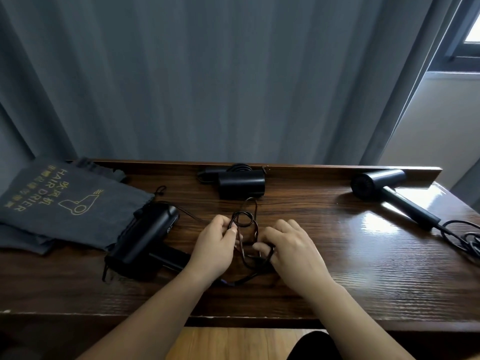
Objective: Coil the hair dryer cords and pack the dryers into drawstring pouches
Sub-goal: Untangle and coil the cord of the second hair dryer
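A black hair dryer [145,237] lies at the left of the wooden table [337,268], its black cord [245,220] looped in front of me. My left hand [215,245] pinches the loops at their upper left. My right hand [288,245] grips the cord's lower loops with curled fingers. A second black dryer [241,184] with a coiled cord lies at the back middle. A third dryer [384,188] lies at the back right, its cord [465,237] loose by the right edge. Grey drawstring pouches [65,203] marked HAIR DRIER lie at the far left.
A grey curtain [207,74] hangs right behind the table's raised back edge. A window [465,35] is at the upper right. The table's front edge runs just below my forearms, with a lighter wooden floor [228,344] beneath.
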`<state>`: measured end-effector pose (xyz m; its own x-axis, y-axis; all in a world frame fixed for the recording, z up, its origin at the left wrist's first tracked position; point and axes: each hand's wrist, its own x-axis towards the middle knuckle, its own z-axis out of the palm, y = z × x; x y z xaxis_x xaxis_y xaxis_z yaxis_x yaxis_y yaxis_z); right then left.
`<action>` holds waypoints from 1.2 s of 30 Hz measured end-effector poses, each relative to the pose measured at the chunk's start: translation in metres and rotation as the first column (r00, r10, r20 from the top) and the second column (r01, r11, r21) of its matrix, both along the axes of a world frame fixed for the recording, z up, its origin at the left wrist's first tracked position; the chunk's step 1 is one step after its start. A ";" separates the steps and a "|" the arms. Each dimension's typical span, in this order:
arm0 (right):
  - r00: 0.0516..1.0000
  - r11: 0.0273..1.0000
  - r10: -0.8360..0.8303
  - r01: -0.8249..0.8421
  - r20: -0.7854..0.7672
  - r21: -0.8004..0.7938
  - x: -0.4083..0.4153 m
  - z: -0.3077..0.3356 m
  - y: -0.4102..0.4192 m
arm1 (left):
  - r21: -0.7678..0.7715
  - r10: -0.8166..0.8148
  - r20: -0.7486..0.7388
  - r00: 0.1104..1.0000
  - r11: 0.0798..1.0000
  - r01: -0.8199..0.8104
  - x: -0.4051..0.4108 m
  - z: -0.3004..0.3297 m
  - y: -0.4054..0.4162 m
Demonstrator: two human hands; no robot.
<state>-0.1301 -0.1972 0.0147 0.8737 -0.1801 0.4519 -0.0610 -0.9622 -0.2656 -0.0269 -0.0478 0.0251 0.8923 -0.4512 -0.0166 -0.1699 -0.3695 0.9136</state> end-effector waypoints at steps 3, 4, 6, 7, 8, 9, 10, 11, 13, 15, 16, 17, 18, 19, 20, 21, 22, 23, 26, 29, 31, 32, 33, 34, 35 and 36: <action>0.989 0.999 -0.017 0.022 -0.150 0.027 -0.003 0.010 -0.006 | 0.095 0.001 0.141 0.990 0.995 -0.015 0.002 -0.001 0.003; 0.979 0.994 -0.009 0.031 -0.205 0.101 -0.003 0.015 -0.010 | 0.109 -0.001 0.165 0.986 0.994 -0.017 0.001 0.000 0.003; 0.957 0.904 0.080 0.048 -0.279 0.424 -0.005 0.028 -0.022 | 0.124 -0.017 0.223 0.975 0.992 -0.011 0.001 0.000 0.005; 0.960 0.819 0.122 0.046 -0.252 0.573 -0.006 0.031 -0.030 | 0.133 -0.033 0.258 0.966 0.991 -0.002 0.000 0.001 0.006; 0.971 0.744 0.131 0.038 -0.202 0.667 -0.007 0.034 -0.039 | 0.135 -0.042 0.281 0.959 0.991 0.004 0.001 0.002 0.008; 0.979 0.671 0.118 0.044 -0.165 0.740 -0.008 0.036 -0.045 | 0.130 -0.043 0.293 0.955 0.991 0.005 0.001 0.004 0.009; 0.986 0.567 0.106 0.047 -0.130 0.822 -0.010 0.036 -0.049 | 0.119 -0.037 0.295 0.955 0.993 0.001 0.003 0.006 0.010; 0.991 0.411 0.103 0.036 -0.086 0.911 -0.011 0.035 -0.053 | 0.116 -0.029 0.301 0.953 0.993 -0.006 0.004 0.008 0.012; 0.999 -0.099 0.050 -0.014 0.019 0.995 -0.011 0.035 -0.059 | 0.150 -0.008 0.321 0.947 0.988 -0.042 0.008 0.011 0.015; 0.995 -0.506 -0.087 -0.083 0.044 0.859 -0.013 0.040 -0.063 | 0.195 0.009 0.318 0.948 0.978 -0.075 0.014 0.011 0.018; 0.987 -0.592 -0.160 -0.122 0.032 0.797 -0.014 0.039 -0.067 | 0.195 0.006 0.294 0.956 0.979 -0.066 0.016 0.010 0.019; 0.977 -0.612 -0.215 -0.143 0.010 0.778 -0.013 0.036 -0.069 | 0.179 -0.006 0.256 0.967 0.983 -0.042 0.016 0.010 0.019; 0.971 -0.595 -0.240 -0.138 -0.011 0.792 -0.013 0.034 -0.069 | 0.165 -0.020 0.227 0.974 0.986 -0.018 0.014 0.011 0.019; 0.968 -0.549 -0.250 -0.108 -0.040 0.829 -0.011 0.030 -0.069 | 0.153 -0.029 0.217 0.976 0.988 -0.005 0.012 0.011 0.018; 0.961 -0.465 -0.265 -0.060 -0.075 0.883 -0.008 0.026 -0.069 | 0.140 -0.032 0.219 0.975 0.990 0.001 0.009 0.012 0.017; 0.951 -0.296 -0.288 0.028 -0.117 0.955 -0.006 0.022 -0.066 | 0.125 -0.031 0.223 0.974 0.992 0.003 0.006 0.014 0.016; 0.936 -0.031 -0.310 0.167 -0.168 0.986 -0.005 0.020 -0.064 | 0.114 -0.029 0.223 0.974 0.993 0.003 0.003 0.015 0.015; 0.913 0.289 -0.340 0.331 -0.227 0.898 -0.004 0.019 -0.060 | 0.109 -0.029 0.223 0.974 0.994 0.005 0.002 0.017 0.013; 0.843 0.804 -0.508 0.538 -0.178 0.252 -0.011 0.029 -0.041 | 0.127 -0.038 0.231 0.972 0.992 0.009 -0.002 0.019 0.012; 0.879 0.876 -0.474 0.477 -0.052 0.075 -0.017 0.043 -0.017 | 0.153 -0.038 0.227 0.973 0.988 0.002 -0.005 0.019 0.012; 0.912 0.915 -0.401 0.392 0.092 0.098 -0.014 0.044 -0.006 | 0.158 -0.037 0.220 0.975 0.987 0.002 -0.006 0.019 0.011; 0.932 0.944 -0.329 0.322 0.151 0.068 -0.012 0.042 -0.003 | 0.156 -0.040 0.215 0.976 0.988 0.006 -0.006 0.019 0.010; 0.961 0.974 -0.228 0.228 0.160 0.018 -0.009 0.040 0.000 | 0.150 -0.046 0.208 0.977 0.989 0.014 -0.007 0.019 0.010; 0.986 0.990 -0.133 0.137 0.104 -0.027 -0.006 0.036 0.002 | 0.138 -0.055 0.199 0.978 0.990 0.027 -0.008 0.019 0.010; 0.998 0.997 -0.062 0.063 0.011 -0.041 -0.003 0.030 0.003 | 0.119 -0.069 0.193 0.979 0.992 0.046 -0.009 0.019 0.009; 0.997 0.999 -0.034 0.032 -0.076 -0.028 0.000 0.025 0.003 | 0.097 -0.083 0.190 0.978 0.993 0.065 -0.010 0.019 0.009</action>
